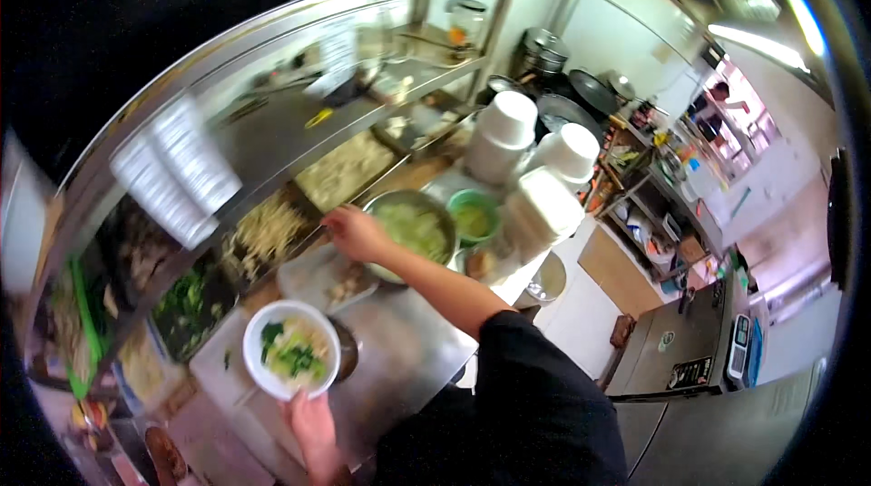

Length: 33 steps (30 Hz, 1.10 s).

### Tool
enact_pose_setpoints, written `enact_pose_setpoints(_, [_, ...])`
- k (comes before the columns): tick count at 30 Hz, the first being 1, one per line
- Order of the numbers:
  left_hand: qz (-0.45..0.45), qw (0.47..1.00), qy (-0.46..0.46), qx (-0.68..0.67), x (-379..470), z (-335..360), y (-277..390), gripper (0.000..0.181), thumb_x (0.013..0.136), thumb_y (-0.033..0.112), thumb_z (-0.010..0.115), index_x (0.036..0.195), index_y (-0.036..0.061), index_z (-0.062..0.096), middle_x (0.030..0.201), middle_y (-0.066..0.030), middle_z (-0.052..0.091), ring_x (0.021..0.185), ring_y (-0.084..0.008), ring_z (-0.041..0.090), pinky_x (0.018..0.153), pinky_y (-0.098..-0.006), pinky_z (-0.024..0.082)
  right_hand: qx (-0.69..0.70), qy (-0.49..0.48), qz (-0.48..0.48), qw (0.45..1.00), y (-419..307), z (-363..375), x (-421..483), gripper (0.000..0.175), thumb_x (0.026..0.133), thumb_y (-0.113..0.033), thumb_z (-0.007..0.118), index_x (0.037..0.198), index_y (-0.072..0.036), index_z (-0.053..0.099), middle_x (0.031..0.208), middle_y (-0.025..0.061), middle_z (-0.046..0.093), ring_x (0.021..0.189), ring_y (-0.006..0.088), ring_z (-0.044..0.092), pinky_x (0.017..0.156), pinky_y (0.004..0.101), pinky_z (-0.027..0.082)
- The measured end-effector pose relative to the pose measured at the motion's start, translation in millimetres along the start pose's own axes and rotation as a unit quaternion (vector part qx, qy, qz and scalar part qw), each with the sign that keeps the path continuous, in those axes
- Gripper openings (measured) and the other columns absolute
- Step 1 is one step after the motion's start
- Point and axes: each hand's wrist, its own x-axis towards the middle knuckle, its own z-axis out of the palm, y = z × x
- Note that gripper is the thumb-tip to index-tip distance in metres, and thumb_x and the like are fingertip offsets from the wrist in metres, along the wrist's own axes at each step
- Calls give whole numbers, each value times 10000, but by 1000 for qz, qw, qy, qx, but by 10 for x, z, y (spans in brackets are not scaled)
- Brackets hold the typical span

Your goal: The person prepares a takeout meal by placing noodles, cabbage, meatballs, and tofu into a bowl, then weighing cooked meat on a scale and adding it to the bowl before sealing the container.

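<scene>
My left hand (311, 421) holds a white bowl (253, 353) by its near rim, over the steel counter. Chopped leafy greens and paler food pieces (296, 357) lie inside the bowl. My right hand (354, 233) reaches across the counter, near the left rim of a round metal bowl of pale green cut vegetables (412, 224). Its fingers are blurred, and whether they pinch anything cannot be told. Beneath that hand is a pale tray (306, 275) with some small pieces in it. Close behind the fingers is a rectangular pan of pale chopped food (347, 169).
Stacked white tubs (503, 139) and takeaway boxes (544, 207) stand right of the green bowl (473, 217). Pans of shredded food (269, 227) and leafy greens (190, 309) line the back left. A metal shelf (292, 159) with hanging papers overhangs them. A person (714, 105) is far off.
</scene>
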Motion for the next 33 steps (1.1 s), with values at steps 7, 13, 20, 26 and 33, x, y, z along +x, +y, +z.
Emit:
enact_pose_setpoints(7, [22, 993, 118, 13, 126, 1104, -1030, 606, 905, 101, 536, 1473, -1, 349, 1460, -184, 445, 1321, -360, 468, 1120, -501, 397, -171, -171, 92, 966, 1731, -212, 1410, 412, 749, -218, 703, 1156, -161, 699, 1091, 121, 696, 1020, 326, 655, 860, 471, 521])
enact_pose_setpoints(13, [-43, 998, -14, 52, 259, 1820, -1341, 510, 988, 180, 552, 1442, -2, 408, 1409, -193, 501, 1322, -341, 456, 1168, -512, 318, -330, -244, 66, 909, 2335, -54, 1659, 325, 842, -189, 671, 1158, -139, 729, 1152, 94, 707, 1137, 283, 642, 924, 486, 502])
enact_pose_setpoints(20, [-54, 993, 101, 0, 463, 2015, -1492, 613, 901, 142, 570, 1459, -2, 360, 1433, -188, 471, 1301, -351, 490, 1102, -492, 419, -203, -288, -21, 936, 2582, 235, 2041, 359, 791, -348, 735, 1041, -89, 747, 1055, 110, 713, 940, 323, 673, 818, 443, 546])
enact_pose_setpoints(26, [-43, 995, 84, 44, 1034, 1964, -1392, 666, 859, 34, 572, 1480, 105, 343, 1417, -130, 484, 1269, -325, 522, 1025, -499, 467, -40, -111, -12, 993, 2907, -307, 2259, 338, 778, -186, 702, 1093, -82, 638, 954, 111, 668, 801, 258, 628, 725, 414, 531])
enact_pose_setpoints(33, [-67, 988, 128, 51, 1085, 1907, -1369, 729, 820, 67, 596, 1492, 93, 317, 1428, -166, 465, 1292, -367, 498, 1045, -526, 458, 244, -138, 78, 957, 2823, -289, 2307, 371, 890, -287, 599, 1203, -87, 608, 1223, 166, 621, 1092, 365, 596, 855, 446, 515])
